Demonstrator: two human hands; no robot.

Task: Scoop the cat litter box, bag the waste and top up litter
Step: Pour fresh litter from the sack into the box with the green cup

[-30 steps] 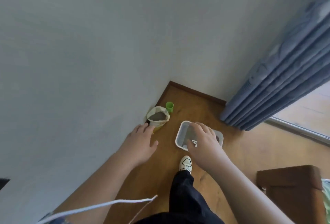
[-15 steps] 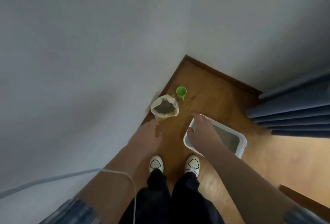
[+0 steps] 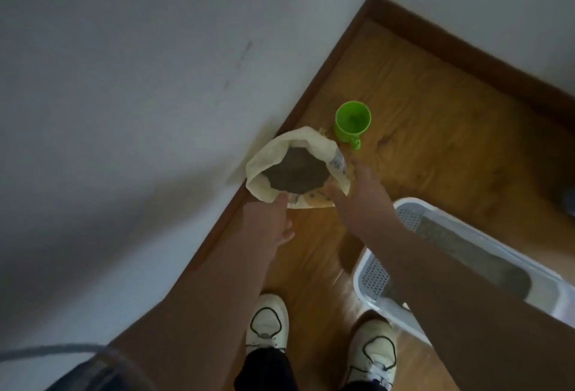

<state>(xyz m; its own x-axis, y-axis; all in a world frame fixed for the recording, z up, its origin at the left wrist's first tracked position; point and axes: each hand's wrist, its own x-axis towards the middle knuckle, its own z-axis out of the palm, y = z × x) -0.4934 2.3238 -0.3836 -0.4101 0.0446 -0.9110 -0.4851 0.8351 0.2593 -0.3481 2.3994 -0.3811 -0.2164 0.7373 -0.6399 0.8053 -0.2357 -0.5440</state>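
Walls (image 3: pixel 124 79) meet in a corner, and a brown wood floor (image 3: pixel 435 110) runs up to them. On the right sits a white box (image 3: pixel 412 202) with grey litter lying in it. By the left wall stands the bag (image 3: pixel 264 160), right in front of the person. Its top is open, and you can see dark litter low down inside. Both arms reach down to it. The left hand (image 3: pixel 270 222) is at the near edge of the bag, with its fingers out straight and its thumb off to the side, holding nothing. The right hand (image 3: pixel 361 194) touches the right side of the bag with its fingers spread, and I cannot tell if it squeezes yet. A green cup (image 3: pixel 353 121) stands just behind the bag. Two white shoes (image 3: pixel 267 322) are at the bottom. I think the bag will be heavy, because it holds lots of litter. Its sides look thin and floppy, so the top may fold or rip if you pull there. Better to hold it low on both sides, or with one hand under it, and tip it slowly.
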